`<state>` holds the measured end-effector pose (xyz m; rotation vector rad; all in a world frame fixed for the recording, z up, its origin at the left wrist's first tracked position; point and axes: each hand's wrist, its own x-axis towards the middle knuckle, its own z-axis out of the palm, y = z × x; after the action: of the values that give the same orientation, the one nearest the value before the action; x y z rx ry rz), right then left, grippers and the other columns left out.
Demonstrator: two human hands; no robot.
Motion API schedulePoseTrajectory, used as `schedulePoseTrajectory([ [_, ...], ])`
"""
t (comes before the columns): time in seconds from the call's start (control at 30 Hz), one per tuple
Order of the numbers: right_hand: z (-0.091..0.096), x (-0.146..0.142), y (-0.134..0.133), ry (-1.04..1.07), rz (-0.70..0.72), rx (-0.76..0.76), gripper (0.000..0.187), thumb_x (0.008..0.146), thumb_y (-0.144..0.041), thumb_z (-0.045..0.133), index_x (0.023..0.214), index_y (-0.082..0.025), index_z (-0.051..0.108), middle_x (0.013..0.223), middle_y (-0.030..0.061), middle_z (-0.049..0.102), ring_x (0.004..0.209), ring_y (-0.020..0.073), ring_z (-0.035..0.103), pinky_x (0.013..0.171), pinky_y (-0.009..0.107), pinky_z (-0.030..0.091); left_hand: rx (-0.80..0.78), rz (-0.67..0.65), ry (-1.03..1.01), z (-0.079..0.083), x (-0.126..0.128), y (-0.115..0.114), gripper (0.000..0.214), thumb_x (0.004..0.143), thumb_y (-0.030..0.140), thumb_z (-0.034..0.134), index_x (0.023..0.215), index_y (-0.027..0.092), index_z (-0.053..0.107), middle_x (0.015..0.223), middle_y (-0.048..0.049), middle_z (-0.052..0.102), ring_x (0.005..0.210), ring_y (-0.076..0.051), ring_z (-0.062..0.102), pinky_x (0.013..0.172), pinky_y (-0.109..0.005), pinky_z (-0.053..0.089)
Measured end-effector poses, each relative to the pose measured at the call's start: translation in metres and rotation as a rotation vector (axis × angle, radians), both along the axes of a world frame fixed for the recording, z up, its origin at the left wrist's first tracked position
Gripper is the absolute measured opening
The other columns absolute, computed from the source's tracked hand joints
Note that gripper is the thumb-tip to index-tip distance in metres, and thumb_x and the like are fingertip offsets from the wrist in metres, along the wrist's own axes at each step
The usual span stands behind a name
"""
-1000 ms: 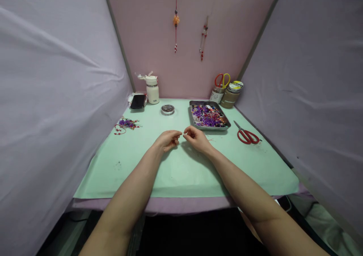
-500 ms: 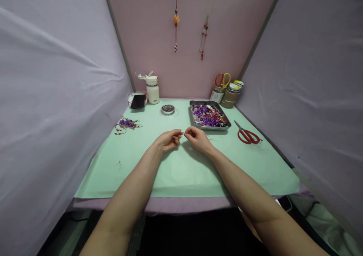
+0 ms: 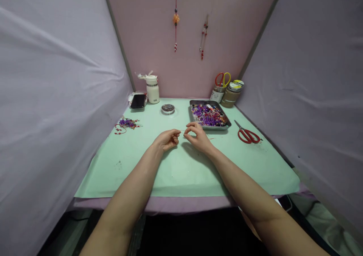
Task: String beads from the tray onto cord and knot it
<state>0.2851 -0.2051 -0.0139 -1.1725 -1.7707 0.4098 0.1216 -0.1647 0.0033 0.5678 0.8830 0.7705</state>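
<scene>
My left hand rests on the green table mat, its fingers curled in a pinch. My right hand sits just to its right, thumb and forefinger pinched, the other fingers lifted. A thin red thread trails from the right hand toward the tray. What the fingertips hold between them is too small to name. A metal tray of purple, red and clear beads stands just beyond the right hand.
Red scissors lie right of the tray. Finished bead pieces lie at the left edge. A small round tin, a white bottle, a phone and two jars line the back. Cloth walls close in on three sides.
The right hand has shifted slightly and lifted its outer fingers while the pinch stays close to the left fingertips. The left hand has barely moved.
</scene>
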Motion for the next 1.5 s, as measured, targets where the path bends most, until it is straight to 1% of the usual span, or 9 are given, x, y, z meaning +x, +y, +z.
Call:
schedulePoseTrajectory([
  [0.1,0.0,0.0,-0.001,-0.067,-0.003,0.019,0.007,0.081,-0.025,0.058,0.078,-0.021,0.063,0.109,0.0092,0.054,0.108,0.0244,0.049,0.099,0.044,0.034,-0.002,0.023,-0.02,-0.003,-0.001,0.002,0.011,0.066,0.005,0.064,0.062,0.012,0.056,0.054,0.003,0.049,0.04,0.001,0.035,0.038,-0.011,0.029],
  [0.3,-0.001,-0.001,-0.002,-0.087,0.007,0.027,0.007,0.082,-0.024,0.058,0.078,-0.021,0.063,0.109,0.0089,0.056,0.107,0.0242,0.049,0.097,0.043,0.035,0.079,0.054,0.031,-0.005,0.0,0.002,0.016,0.06,0.009,0.069,0.062,0.013,0.054,0.055,0.0038,0.048,0.042,0.0,0.034,0.039,-0.013,0.026],
  [0.53,0.001,-0.001,0.0,-0.015,0.022,0.072,0.005,0.082,-0.023,0.058,0.078,-0.021,0.061,0.099,0.0074,0.059,0.1,0.0219,0.054,0.093,0.04,0.039,0.444,0.073,0.375,-0.009,0.002,-0.003,0.017,0.063,0.027,0.068,0.07,0.013,0.062,0.056,0.0043,0.046,0.047,-0.005,0.039,0.045,-0.019,0.031],
  [0.63,0.003,-0.001,-0.001,0.021,0.04,0.087,0.006,0.083,-0.022,0.057,0.078,-0.021,0.06,0.101,0.0075,0.062,0.1,0.0213,0.056,0.093,0.039,0.04,0.659,0.018,0.553,-0.013,0.0,-0.001,0.019,0.065,0.032,0.065,0.073,0.015,0.065,0.06,0.0025,0.052,0.05,-0.007,0.041,0.048,-0.021,0.032],
  [0.73,0.004,-0.001,-0.001,0.059,0.062,0.071,0.007,0.084,-0.023,0.055,0.079,-0.021,0.059,0.105,0.0076,0.065,0.102,0.0209,0.057,0.092,0.037,0.041,0.84,-0.051,0.628,-0.013,-0.001,-0.001,0.018,0.066,0.033,0.063,0.072,0.016,0.066,0.064,0.0008,0.058,0.057,-0.01,0.048,0.054,-0.023,0.036],
  [0.9,0.005,-0.001,0.0,0.147,0.071,-0.128,0.01,0.082,-0.027,0.055,0.079,-0.019,0.06,0.078,0.0022,0.065,0.075,0.016,0.059,0.074,0.03,0.044,0.995,-0.102,0.679,-0.008,-0.001,-0.005,0.016,0.07,0.032,0.061,0.071,0.017,0.067,0.067,-0.0006,0.063,0.061,-0.012,0.053,0.061,-0.025,0.04],
  [1.07,0.006,0.0,0.002,0.414,0.124,-0.402,0.015,0.077,-0.032,0.059,0.073,-0.018,0.058,0.065,-0.0001,0.064,0.055,0.0102,0.052,0.056,0.024,0.04,1.092,-0.103,0.734,-0.006,0.0,-0.006,0.013,0.074,0.026,0.057,0.073,0.017,0.067,0.071,-0.0013,0.065,0.065,-0.013,0.055,0.063,-0.025,0.042],
  [1.27,0.012,0.003,0.001,0.651,0.168,-0.682,0.017,0.071,-0.032,0.065,0.07,-0.016,0.058,0.066,0.0022,0.065,0.048,0.0067,0.048,0.042,0.019,0.03,1.239,-0.052,0.754,-0.004,0.001,-0.008,0.013,0.077,0.022,0.055,0.077,0.018,0.067,0.077,-0.002,0.065,0.068,-0.012,0.055,0.064,-0.024,0.042],
  [1.5,0.016,0.007,-0.001,0.774,0.242,-0.841,0.016,0.069,-0.027,0.071,0.071,-0.015,0.06,0.066,0.0028,0.064,0.048,0.0053,0.049,0.041,0.017,0.035,1.332,-0.003,0.725,-0.004,0.002,-0.01,0.014,0.08,0.025,0.057,0.078,0.019,0.069,0.074,-0.0017,0.065,0.067,-0.012,0.054,0.064,-0.024,0.042],
])
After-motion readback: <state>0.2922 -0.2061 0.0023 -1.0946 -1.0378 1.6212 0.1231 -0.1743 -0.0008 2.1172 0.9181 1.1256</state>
